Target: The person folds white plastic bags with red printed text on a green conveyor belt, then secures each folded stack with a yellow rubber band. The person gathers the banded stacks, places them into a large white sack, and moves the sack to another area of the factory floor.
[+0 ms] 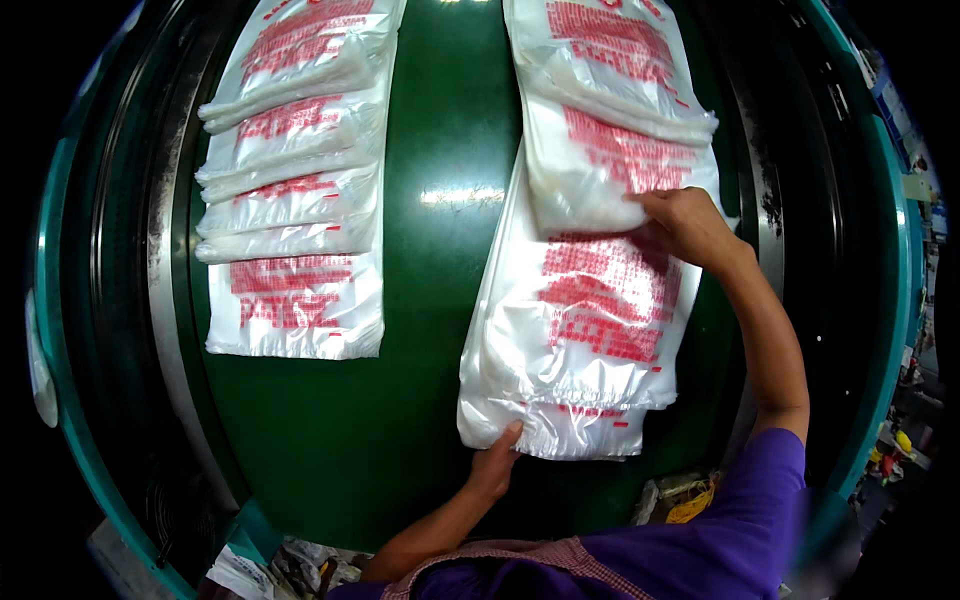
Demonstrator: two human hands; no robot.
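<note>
Clear-white plastic bags with red print lie in overlapping stacks on a green conveyor belt (440,290). On the right side, my left hand (494,468) holds the near left corner of the lower bag stack (600,330), its thumb on top and its fingers hidden underneath. Farther up, my right hand (692,226) grips the near edge of another bag stack (580,195), which overlaps the lower one. That edge is lifted a little and curls. Two bag layers show at the near end, one jutting out below the other and slightly askew.
A second row of overlapping bag stacks (295,300) lies along the belt's left side, their near edges puffed up. Metal rails (172,250) border the belt, with a teal frame (52,250) outside. A container with yellow material (690,503) stands near my right elbow.
</note>
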